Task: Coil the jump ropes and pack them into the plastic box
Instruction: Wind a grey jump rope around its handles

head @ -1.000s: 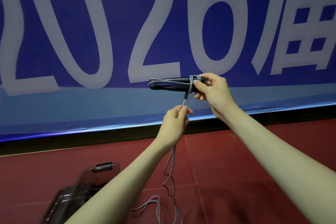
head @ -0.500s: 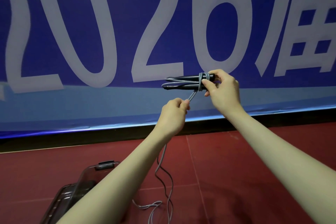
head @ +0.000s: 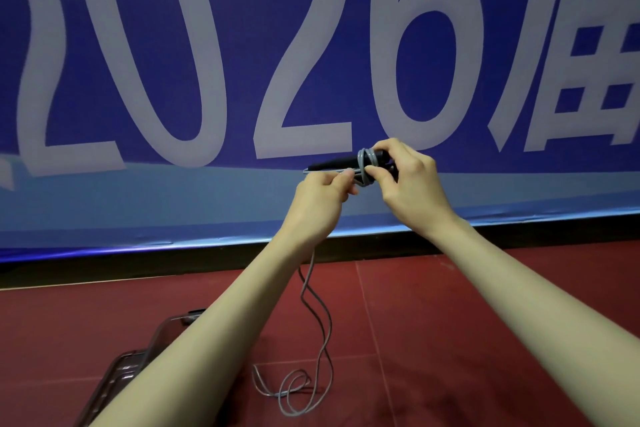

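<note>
My right hand [head: 408, 184] grips the black jump rope handles [head: 341, 162] held level at chest height, with a few turns of grey rope wound around them. My left hand [head: 320, 198] pinches the grey rope [head: 320, 333] just below the handles, close against the wraps. The rest of the rope hangs from that hand and ends in loose loops on the red floor. The clear plastic box [head: 117, 378] sits open on the floor at the lower left, partly hidden behind my left forearm, its lid standing up.
A big blue banner [head: 207, 80] with large white figures covers the wall ahead, above a black skirting strip. Red floor [head: 450, 340] spreads to the right of the hanging rope.
My left hand has risen with the rope up to the handles, drawing more rope off the floor. The handles have shifted slightly right, and the wraps around them look thicker.
</note>
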The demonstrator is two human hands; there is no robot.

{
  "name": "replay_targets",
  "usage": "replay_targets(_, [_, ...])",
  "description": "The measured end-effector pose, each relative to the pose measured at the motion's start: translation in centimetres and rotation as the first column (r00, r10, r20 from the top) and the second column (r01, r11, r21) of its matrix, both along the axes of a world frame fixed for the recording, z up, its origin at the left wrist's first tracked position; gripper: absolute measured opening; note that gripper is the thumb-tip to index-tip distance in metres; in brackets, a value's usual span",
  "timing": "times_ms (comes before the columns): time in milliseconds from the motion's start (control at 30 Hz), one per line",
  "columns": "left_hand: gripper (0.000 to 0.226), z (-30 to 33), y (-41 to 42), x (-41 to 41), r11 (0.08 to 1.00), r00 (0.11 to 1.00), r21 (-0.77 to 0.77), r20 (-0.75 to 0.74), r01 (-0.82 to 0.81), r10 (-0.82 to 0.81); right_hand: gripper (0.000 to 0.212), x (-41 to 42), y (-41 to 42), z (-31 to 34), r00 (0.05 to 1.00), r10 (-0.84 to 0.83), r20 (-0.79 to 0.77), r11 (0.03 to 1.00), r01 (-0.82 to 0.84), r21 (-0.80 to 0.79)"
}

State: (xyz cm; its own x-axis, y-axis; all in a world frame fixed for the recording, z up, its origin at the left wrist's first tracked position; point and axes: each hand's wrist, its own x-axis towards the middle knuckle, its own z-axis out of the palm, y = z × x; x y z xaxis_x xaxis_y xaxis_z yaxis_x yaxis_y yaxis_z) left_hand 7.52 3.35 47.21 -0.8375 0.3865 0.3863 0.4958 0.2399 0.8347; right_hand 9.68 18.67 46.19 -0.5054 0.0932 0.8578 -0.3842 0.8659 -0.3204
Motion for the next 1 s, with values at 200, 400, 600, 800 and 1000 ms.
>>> replay_targets(200, [0.021, 0.3, -1.0, 0.1, 0.951, 0.947, -0.309, -0.297, 0.029, -0.125, 0.011, 0.3, 0.5, 0.4, 0.998, 0.007, 0.062, 1.0, -0.006, -0.013])
replay_targets(400, [0.017, -0.2, -1.4, -1.5, 0.848, 0.769, -0.45, -0.634, -0.281, -0.082, 0.012, 0.2, 0.0, -1.0, 0.946, 0.065, 0.317, 0.998, -0.063, -0.016])
replay_targets(600, [0.016, -0.9, -2.3, -2.3, 0.847, 0.767, -0.426, -0.64, -0.317, -0.035, 0.009, 0.8, 0.0, 0.0, 0.818, 0.168, 0.55, 0.985, -0.161, -0.062])
replay_targets(800, [0.01, -1.6, -2.8, -2.6, 0.876, 0.812, -0.427, -0.579, -0.225, -0.074, 0.009, 1.8, 0.3, 0.9, 0.627, 0.373, 0.684, 0.922, -0.333, -0.198])
replay_targets(1000, [0.014, -1.2, -2.6, -2.8, 0.951, 0.968, -0.3, -0.204, 0.079, -0.145, 0.007, 2.2, 1.1, 1.5, 0.585, 0.515, 0.627, 0.857, -0.376, -0.353])
